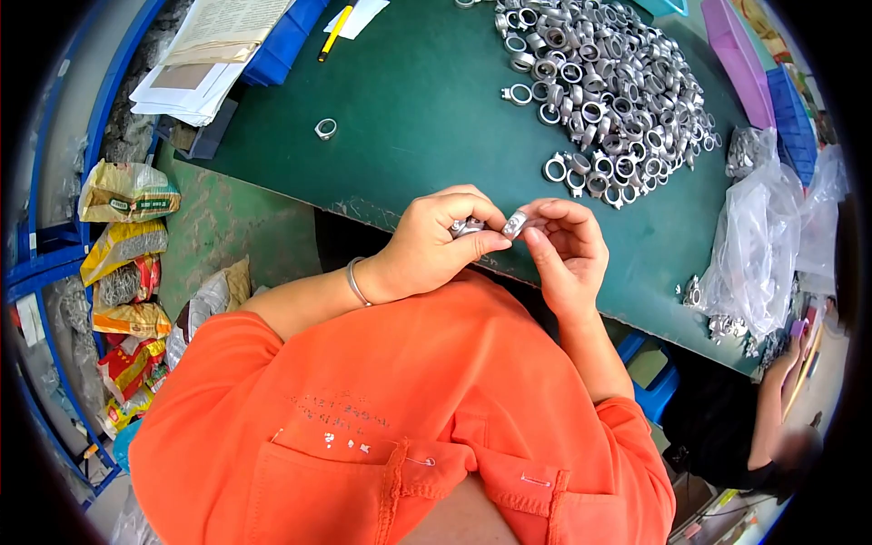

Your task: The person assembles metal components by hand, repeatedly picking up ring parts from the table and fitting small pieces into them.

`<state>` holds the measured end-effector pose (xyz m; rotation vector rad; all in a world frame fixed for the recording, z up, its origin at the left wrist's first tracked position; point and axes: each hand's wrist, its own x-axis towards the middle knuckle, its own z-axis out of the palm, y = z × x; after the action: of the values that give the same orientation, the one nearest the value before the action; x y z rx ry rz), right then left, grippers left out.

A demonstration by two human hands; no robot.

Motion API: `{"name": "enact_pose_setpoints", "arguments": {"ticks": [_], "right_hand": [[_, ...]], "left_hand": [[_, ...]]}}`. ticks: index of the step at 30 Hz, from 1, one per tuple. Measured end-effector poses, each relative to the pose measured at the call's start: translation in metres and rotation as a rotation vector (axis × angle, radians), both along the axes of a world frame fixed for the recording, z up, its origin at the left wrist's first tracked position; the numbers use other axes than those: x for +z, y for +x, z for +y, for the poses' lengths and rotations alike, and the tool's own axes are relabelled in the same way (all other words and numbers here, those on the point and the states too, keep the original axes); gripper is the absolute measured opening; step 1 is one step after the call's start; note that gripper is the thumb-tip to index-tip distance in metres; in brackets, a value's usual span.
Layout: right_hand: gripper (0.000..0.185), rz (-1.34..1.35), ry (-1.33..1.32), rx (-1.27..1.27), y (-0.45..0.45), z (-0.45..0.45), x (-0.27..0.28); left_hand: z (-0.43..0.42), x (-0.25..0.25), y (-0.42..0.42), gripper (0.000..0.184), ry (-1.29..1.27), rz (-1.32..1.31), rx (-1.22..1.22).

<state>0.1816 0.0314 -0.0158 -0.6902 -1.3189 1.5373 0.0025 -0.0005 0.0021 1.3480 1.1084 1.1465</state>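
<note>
My left hand [436, 234], a bangle on its wrist, is closed around one or more grey metal rings [468, 227], partly hidden by the fingers. My right hand [570, 254] pinches another metal ring [515, 224] between thumb and fingers, close to the left fingertips. Both hands are just above the table's near edge. Beyond them, to the right, a large heap of similar metal rings [627, 100] lies on the green table [409, 118]. One single ring [326, 128] lies apart at the left.
A yellow marker [336, 34], papers [204, 54] and a blue bin [283, 45] are at the back left. Plastic bags [754, 254] and small metal parts [727, 327] sit at right. Printed sacks [127, 193] line the left shelf. Another person [727, 418] works at lower right.
</note>
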Motion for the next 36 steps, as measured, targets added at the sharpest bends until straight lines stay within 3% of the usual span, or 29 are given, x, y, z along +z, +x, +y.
{"name": "enact_pose_setpoints", "arguments": {"ticks": [15,17,19,21,24,29,32,34,36], "right_hand": [[0.016,-0.114,-0.122,0.031,-0.005,0.001,-0.002],[0.015,-0.068,-0.251,0.037,-0.006,0.0,0.002],[0.015,-0.049,-0.24,0.002,-0.006,0.0,0.002],[0.016,-0.027,-0.22,-0.032,-0.005,0.001,0.0],[0.022,-0.144,0.045,-0.132,-0.002,0.002,-0.008],[0.019,-0.199,0.148,-0.217,-0.007,0.0,0.001],[0.024,-0.5,0.667,-0.262,-0.008,0.005,0.011],[0.023,-0.492,0.767,-0.087,-0.008,0.006,0.015],[0.024,-0.45,0.832,0.09,-0.006,0.012,0.023]], "left_hand": [[0.003,0.001,0.0,0.009,0.061,0.1,0.002],[0.003,0.002,0.001,0.009,0.081,0.103,0.001],[0.002,0.006,0.001,0.009,-0.265,-0.106,0.02],[0.004,0.004,0.0,0.01,-0.317,-0.151,0.033],[0.008,0.003,-0.002,0.013,-0.402,-0.218,0.039],[0.007,0.0,-0.002,0.017,-0.454,-0.279,0.03],[0.007,-0.002,-0.002,0.02,-0.482,-0.313,0.011],[0.007,-0.007,-0.001,0.025,-0.604,-0.648,0.006],[0.009,-0.01,-0.009,0.027,-0.684,-0.769,-0.053]]}}
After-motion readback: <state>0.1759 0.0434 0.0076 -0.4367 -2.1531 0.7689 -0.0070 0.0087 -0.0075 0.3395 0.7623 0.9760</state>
